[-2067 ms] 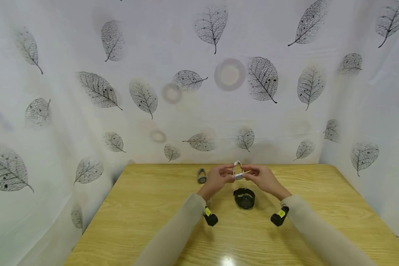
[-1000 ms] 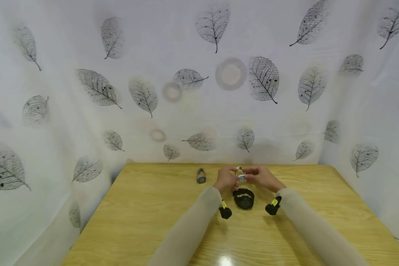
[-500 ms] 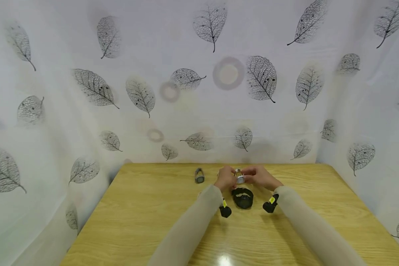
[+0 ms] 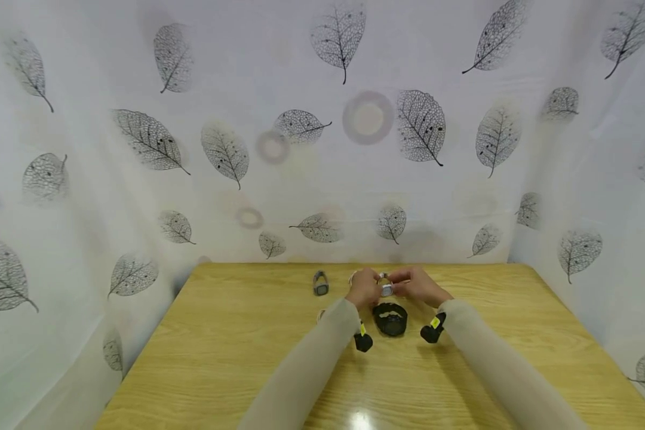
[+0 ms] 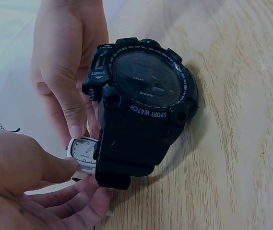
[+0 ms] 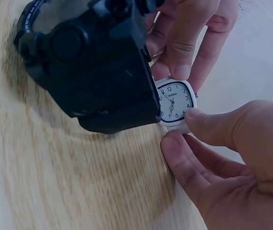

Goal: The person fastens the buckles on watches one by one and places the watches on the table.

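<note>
A white wristwatch (image 4: 387, 290) with a pale square dial is near the far edge of the table, between my two hands. My left hand (image 4: 364, 288) pinches it from the left, and my right hand (image 4: 421, 288) from the right. In the right wrist view, the right thumb (image 6: 203, 122) presses on the white case (image 6: 177, 103), while the left thumb (image 6: 180, 64) touches its other side. Just nearer stands a large black sport watch (image 4: 391, 321), its strap looped. It hides part of the white watch in both wrist views.
A grey watch (image 4: 321, 284) stands to the left on the wooden table (image 4: 236, 346). Small rounded items peek out behind the left hand and beside the left sleeve (image 4: 306, 364), mostly hidden. Leaf-patterned curtain (image 4: 301, 179) surrounds the far edge and sides.
Since two seconds ago, both hands have lowered the white watch slightly, and the left hand has moved right, closer around it. Over the last half second the hands barely move.
</note>
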Tool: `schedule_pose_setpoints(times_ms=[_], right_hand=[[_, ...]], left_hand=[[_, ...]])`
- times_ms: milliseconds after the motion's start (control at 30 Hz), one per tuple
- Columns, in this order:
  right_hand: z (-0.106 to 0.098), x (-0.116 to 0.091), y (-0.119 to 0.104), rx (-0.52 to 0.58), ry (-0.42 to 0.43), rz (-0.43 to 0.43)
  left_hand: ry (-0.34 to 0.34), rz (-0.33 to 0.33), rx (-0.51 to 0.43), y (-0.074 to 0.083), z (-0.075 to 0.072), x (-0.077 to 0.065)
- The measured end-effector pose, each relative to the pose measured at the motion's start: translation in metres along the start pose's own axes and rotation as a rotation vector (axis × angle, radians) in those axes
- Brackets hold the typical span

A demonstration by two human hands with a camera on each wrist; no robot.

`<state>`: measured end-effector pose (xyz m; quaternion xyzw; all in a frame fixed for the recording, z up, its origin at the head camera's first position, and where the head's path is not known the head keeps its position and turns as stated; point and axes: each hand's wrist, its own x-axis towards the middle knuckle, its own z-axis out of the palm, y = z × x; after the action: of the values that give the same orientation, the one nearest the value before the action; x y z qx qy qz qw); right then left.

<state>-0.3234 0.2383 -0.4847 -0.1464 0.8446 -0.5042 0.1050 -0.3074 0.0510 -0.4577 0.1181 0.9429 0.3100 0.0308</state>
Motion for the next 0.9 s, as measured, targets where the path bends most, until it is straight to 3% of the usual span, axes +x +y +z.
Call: schedule_pose_setpoints(times_ms=[667, 900], right_hand=[[0.0030, 0.0000, -0.0007, -0.021, 0.012, 0.011], [0.0018, -0.0014, -0.0014, -0.009, 0.009, -0.002]], left_hand=[[-0.013, 0.001, 0.012, -0.0028, 0.0025, 0.0005], [-0.024, 0.002, -0.024, -0.0017, 0.0012, -0.0022]])
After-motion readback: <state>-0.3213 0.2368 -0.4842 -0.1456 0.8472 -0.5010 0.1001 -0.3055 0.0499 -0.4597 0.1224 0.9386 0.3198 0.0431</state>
